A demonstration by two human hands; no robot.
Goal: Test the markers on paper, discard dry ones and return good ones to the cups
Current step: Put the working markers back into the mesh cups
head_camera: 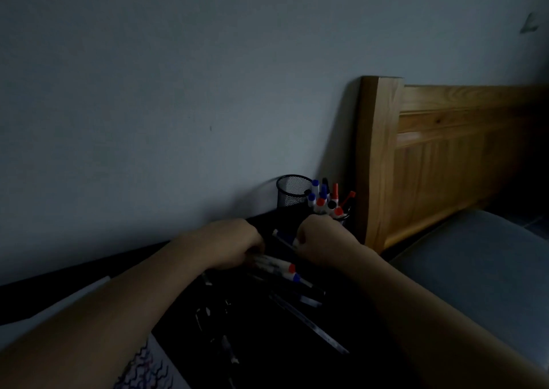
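Observation:
The scene is dim. My left hand [234, 244] curls over a bundle of white markers [274, 265] with red and blue caps, gripping their ends on the dark table. My right hand [319, 244] grips a blue-capped marker [285, 237] that points left. Behind my right hand a cup holds several markers [325, 200] with red, blue and black caps; the cup itself is mostly hidden. An empty black mesh cup [292, 194] stands to its left against the wall. White paper [145, 368] with wavy test lines lies at the lower left, partly under my left forearm.
A dark table [267, 359] carries more pens, markers and a ruler [312, 321] in front of me. A wooden headboard [416, 156] and a grey mattress [475, 269] stand on the right. The wall runs close behind the cups.

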